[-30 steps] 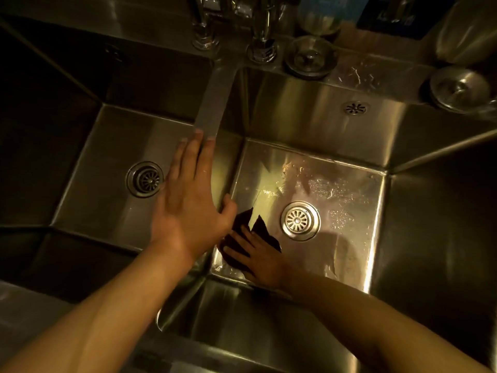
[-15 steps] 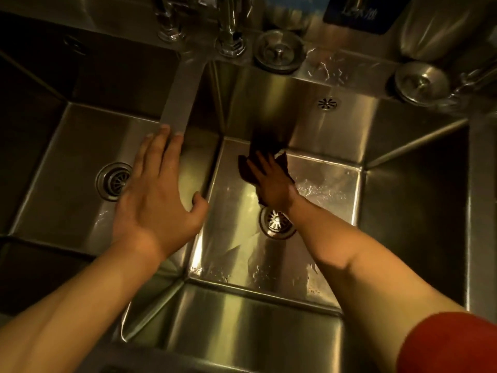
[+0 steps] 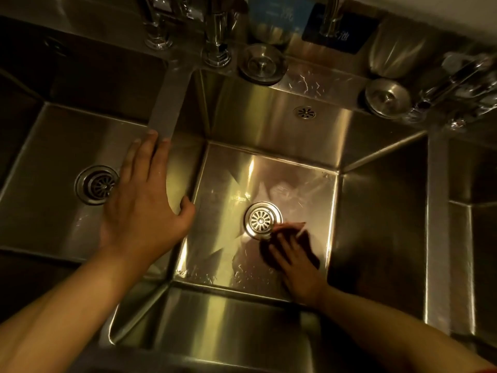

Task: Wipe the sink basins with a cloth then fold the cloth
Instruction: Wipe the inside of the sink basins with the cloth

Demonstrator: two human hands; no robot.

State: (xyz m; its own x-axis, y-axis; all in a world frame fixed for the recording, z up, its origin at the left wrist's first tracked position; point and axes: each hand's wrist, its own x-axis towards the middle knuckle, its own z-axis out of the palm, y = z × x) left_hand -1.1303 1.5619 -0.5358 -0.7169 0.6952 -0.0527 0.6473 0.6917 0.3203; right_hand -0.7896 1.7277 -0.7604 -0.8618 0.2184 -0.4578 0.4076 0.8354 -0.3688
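Note:
A steel sink fills the view, with a left basin (image 3: 53, 146) and a middle basin (image 3: 220, 189). A dark reddish cloth (image 3: 306, 240) lies on the wet floor of the middle basin, just right of and below its round drain (image 3: 263, 219). My right hand (image 3: 297, 267) presses flat on the cloth with straight fingers, covering most of it. My left hand (image 3: 145, 203) rests open, palm down, on the divider (image 3: 166, 109) between the left and middle basins.
The left basin has its own drain (image 3: 96, 184). Two faucet bases (image 3: 215, 49) and two loose strainer plugs (image 3: 262, 63) (image 3: 387, 96) sit on the back ledge. An overflow hole (image 3: 304, 113) marks the back wall. A third basin (image 3: 473, 168) lies at the right.
My right hand has dragged the cloth from the basin's back left corner to the front right, beside the drain. My left hand stays on the divider.

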